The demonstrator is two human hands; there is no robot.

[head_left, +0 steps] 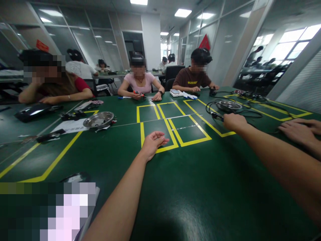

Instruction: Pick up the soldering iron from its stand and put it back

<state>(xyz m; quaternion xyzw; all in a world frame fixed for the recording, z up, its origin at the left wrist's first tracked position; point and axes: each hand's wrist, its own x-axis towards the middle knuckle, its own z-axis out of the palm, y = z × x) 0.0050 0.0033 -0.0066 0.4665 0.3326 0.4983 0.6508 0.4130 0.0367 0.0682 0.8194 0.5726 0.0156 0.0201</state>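
My left hand rests on its side on the green table, fingers loosely curled and apart with nothing between them, over a yellow tape rectangle. Farther right, my right hand is closed around a dark tool or cable end, whose exact kind is hard to make out. Black cables loop beyond and beside it. Just behind that hand stands a round metal dish.
Another person's hands lie at the right edge. A second metal dish sits on white paper at the left, near black parts. Across the table sit three people, one holding a red-handled tool. White-and-blue gloves lie at the far side.
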